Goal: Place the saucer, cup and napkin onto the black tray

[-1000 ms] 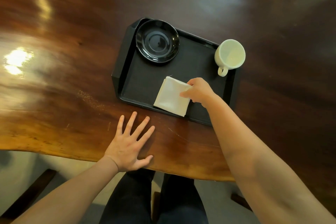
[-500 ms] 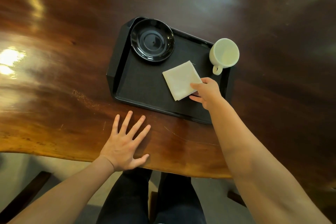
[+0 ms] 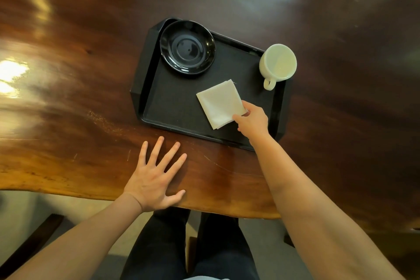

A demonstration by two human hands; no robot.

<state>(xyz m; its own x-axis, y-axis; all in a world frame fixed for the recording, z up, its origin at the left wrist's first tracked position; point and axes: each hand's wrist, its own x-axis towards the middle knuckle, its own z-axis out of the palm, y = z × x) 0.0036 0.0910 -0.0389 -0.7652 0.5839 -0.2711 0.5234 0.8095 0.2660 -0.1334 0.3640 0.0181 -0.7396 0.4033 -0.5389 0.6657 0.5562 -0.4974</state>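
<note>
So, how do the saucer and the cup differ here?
The saucer is black, shallow and wide; the cup is cream-white, deep, and has a handle. The saucer sits in the black tray's far left corner, the cup at its far right corner. Both are round, upright and empty.

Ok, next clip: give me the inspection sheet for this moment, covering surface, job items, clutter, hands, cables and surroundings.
Surface: glossy wooden table, glare patches at left.
Tray: black tray flat on the table.
Saucer: black saucer in the tray's far left corner, empty.
Cup: cream cup upright at the tray's far right corner, handle toward the person.
Napkin: folded white napkin lying on the tray.
Clutter: nothing seen.
Hands: right hand fingers pinching the napkin's near corner; left hand spread flat on the table, empty.
Cables: nothing seen.
Surroundings: person's dark trousers and floor below the table edge.
</note>
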